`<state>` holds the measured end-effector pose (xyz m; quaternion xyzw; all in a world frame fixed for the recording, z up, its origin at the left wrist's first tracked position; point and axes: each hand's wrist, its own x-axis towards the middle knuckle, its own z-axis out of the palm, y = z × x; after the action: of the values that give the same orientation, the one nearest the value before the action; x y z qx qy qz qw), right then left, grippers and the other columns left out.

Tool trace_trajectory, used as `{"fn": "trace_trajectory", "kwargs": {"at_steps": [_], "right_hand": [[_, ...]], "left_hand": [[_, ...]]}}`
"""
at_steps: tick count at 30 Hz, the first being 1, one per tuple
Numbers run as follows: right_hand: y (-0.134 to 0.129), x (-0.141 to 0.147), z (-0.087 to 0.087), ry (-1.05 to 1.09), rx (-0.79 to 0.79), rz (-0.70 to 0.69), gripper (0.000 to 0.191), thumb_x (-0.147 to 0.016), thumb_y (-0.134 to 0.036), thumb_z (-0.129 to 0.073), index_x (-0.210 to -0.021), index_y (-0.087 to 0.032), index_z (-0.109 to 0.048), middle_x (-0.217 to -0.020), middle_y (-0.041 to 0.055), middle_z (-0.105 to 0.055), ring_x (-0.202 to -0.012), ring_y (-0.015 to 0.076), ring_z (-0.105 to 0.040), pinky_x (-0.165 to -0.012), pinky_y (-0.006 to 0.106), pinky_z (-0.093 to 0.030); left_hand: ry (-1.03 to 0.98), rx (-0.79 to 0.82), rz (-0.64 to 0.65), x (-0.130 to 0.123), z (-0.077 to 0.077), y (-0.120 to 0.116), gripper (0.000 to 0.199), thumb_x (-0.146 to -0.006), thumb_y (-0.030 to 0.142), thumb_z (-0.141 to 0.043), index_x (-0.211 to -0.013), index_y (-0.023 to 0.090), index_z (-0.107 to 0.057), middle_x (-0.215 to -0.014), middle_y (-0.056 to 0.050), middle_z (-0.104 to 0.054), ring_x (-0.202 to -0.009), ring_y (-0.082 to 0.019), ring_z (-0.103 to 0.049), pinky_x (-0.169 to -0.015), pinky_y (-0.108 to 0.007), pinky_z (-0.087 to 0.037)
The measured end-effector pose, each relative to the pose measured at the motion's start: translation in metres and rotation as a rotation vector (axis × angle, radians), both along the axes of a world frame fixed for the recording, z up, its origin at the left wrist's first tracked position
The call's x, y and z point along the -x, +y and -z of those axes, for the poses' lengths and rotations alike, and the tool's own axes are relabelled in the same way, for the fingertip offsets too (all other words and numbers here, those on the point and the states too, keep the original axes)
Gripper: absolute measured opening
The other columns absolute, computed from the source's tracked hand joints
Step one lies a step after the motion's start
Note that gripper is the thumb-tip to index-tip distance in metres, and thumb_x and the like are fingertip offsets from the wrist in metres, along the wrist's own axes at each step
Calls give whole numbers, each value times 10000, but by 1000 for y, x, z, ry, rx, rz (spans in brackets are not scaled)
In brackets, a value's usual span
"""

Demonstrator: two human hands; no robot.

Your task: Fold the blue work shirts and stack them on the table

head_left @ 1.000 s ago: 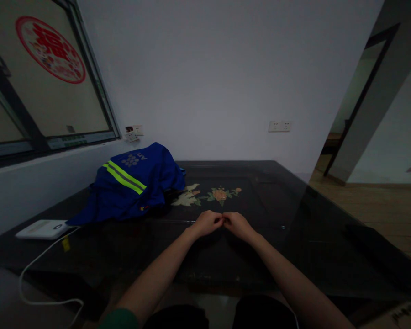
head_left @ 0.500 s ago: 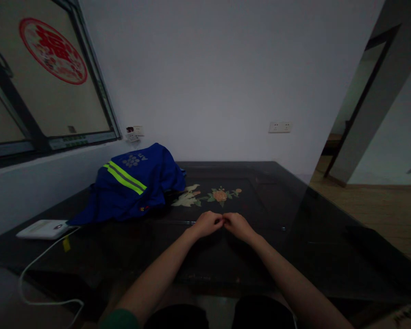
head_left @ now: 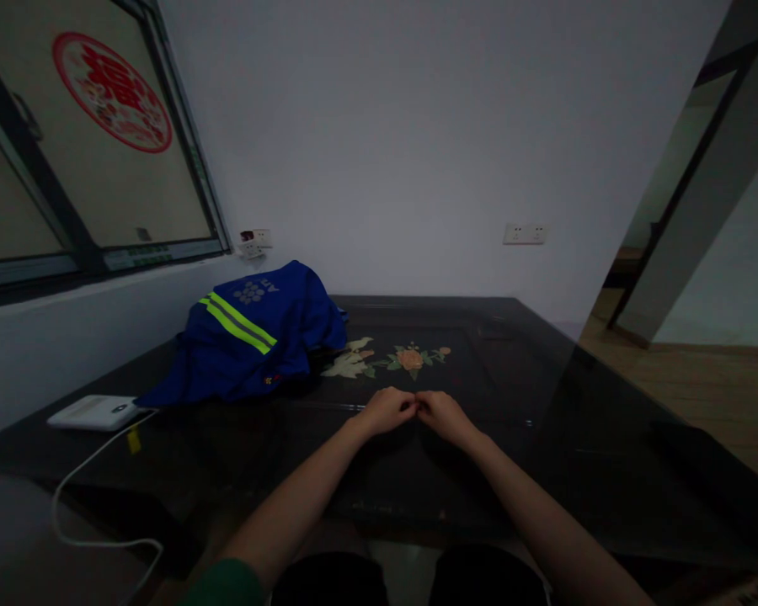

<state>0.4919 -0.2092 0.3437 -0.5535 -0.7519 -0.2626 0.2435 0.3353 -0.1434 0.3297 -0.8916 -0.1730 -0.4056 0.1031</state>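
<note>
My left hand (head_left: 390,410) and my right hand (head_left: 443,415) meet at the fingertips over the near middle of the dark table (head_left: 562,471). Both have curled, closed fingers. Whatever may be pinched between them is hidden or too small to make out. Just beyond my hands, a flower pattern (head_left: 409,359) decorates the tabletop. To the left of it lies a crumpled blue cloth (head_left: 258,337) with a yellow-green and grey stripe, apart from both hands.
A white power bank (head_left: 92,413) with a white cable (head_left: 69,539) lies at the table's left side. A dark flat object (head_left: 707,471) rests at the right edge. Behind the table stands a wall with a socket (head_left: 524,234); a window (head_left: 101,126) is at the left.
The view has shifted slightly, so the room and table sit a little further right in the picture. My hands keep the same fingertip-to-fingertip pose.
</note>
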Motion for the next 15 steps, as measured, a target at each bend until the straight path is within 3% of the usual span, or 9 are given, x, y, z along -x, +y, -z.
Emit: {"fn": "trace_trajectory", "kwargs": {"at_steps": [10,15], "right_hand": [[-2,0,0,-32,20,29,215,-836,-157,-492,-918,-181,-689,-910,76,-709,-850,188,-636,-658,245,-331],[-8,6,1,-43,36,-22,196,-837,-177,-508,-918,-189,-686,-900,64,-705,-824,180,-626,-664,241,-341]], "left_hand": [[54,51,-30,1,-1,-3,229,-900,270,-480,-859,189,-690,-787,-32,-693,-696,-150,-607,-603,-221,-353],[152,51,136,32,-9,-14,214,-908,296,-495,-932,184,-676,-883,-31,-694,-808,-150,-618,-726,-220,-428]]}}
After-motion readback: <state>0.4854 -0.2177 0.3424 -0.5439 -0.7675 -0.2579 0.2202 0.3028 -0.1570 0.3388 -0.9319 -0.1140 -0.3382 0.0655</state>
